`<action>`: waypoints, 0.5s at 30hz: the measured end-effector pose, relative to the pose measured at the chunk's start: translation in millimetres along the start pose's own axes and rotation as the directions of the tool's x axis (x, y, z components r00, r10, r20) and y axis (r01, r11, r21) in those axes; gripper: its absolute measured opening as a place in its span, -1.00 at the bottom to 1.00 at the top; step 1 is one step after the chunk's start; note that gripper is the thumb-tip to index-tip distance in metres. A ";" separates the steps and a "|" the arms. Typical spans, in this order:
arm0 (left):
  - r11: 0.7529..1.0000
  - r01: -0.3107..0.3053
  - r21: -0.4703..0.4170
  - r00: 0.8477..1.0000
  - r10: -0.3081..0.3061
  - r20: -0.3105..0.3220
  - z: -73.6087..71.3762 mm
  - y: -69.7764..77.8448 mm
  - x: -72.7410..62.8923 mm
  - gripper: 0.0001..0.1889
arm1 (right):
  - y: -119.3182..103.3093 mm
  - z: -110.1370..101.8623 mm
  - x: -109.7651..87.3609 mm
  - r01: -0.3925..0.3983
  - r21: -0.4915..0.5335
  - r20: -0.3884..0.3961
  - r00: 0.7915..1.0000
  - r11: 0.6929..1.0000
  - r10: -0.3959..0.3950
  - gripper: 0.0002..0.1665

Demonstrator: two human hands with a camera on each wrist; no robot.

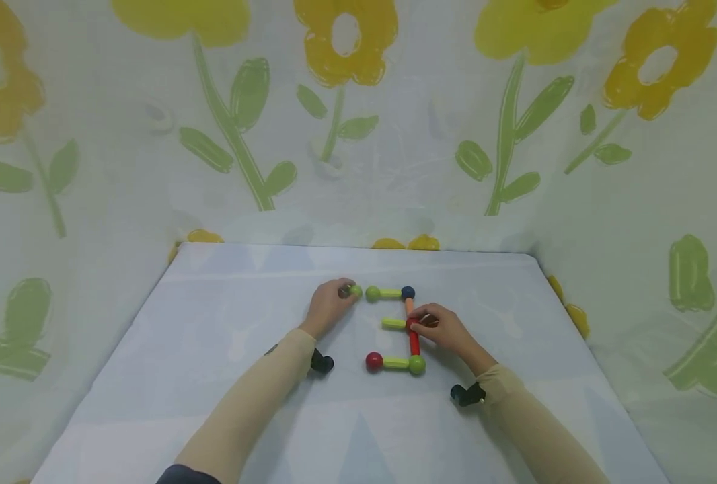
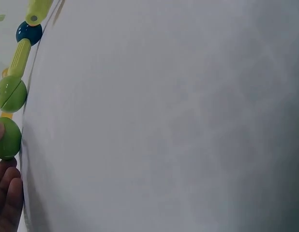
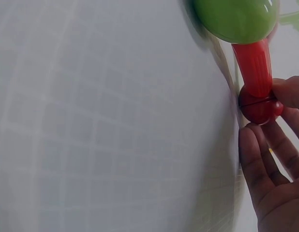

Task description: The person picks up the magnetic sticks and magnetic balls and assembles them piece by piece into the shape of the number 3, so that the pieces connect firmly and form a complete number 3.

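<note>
My left hand (image 1: pixel 327 308) pinches a loose green ball (image 1: pixel 356 291) between thumb and fingers; the left wrist view shows that green ball (image 2: pixel 9 140) just short of another. My right hand (image 1: pixel 449 331) grips the middle red ball (image 3: pixel 258 108) of a ball-and-rod frame lying on the table. From that ball an orange rod (image 1: pixel 409 306) runs to a dark blue ball (image 1: pixel 408 292), and a red rod (image 1: pixel 415 344) to a green ball (image 1: pixel 416 364). Yellow-green rods point left: the top one (image 1: pixel 390 294) ends in a green ball (image 1: pixel 373 293), the middle one (image 1: pixel 393 324) has a bare end.
The bottom yellow-green rod (image 1: pixel 396 363) ends in a red ball (image 1: pixel 374 361). All of this lies on a pale table (image 1: pixel 243 403). Flower-printed cloth walls (image 1: pixel 395 181) rise at the back and both sides. Dark camera mounts (image 1: pixel 322 363) sit at the wrists.
</note>
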State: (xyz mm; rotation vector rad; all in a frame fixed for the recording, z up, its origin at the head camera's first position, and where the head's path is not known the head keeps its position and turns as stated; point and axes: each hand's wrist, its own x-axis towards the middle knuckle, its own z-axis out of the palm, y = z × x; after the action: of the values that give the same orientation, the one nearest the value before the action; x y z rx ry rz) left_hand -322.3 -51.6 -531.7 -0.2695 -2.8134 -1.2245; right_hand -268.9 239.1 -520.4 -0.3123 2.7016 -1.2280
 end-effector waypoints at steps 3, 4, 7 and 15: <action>1.000 -0.021 -0.003 0.999 0.021 0.024 -2.2 -0.3 -4.5 -0.65 | -0.2 -0.5 -0.3 0.001 -0.001 -0.004 1.000 1.000 -0.001 -0.74; 1.000 -0.026 -0.010 0.999 0.026 0.033 -3.2 0.0 -6.6 -0.65 | -0.3 -0.5 -0.4 0.001 -0.001 -0.003 1.000 1.000 -0.001 -0.74; 0.999 -0.028 -0.041 0.998 0.030 0.063 -6.2 0.9 -13.6 -0.65 | -0.2 -0.3 -0.4 0.001 -0.008 -0.003 1.000 1.000 -0.001 -0.73; 0.996 -0.047 -0.071 0.993 0.054 0.101 -6.2 1.0 -27.4 -0.66 | -0.8 0.5 0.3 -0.011 -0.009 -0.007 1.000 1.000 0.011 -0.72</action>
State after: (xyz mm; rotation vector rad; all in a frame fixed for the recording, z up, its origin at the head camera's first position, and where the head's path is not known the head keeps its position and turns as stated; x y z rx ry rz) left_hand -295.2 -59.1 -530.2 -0.4167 -2.8333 -1.3353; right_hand -269.0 238.0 -520.1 -0.2952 2.7118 -1.2160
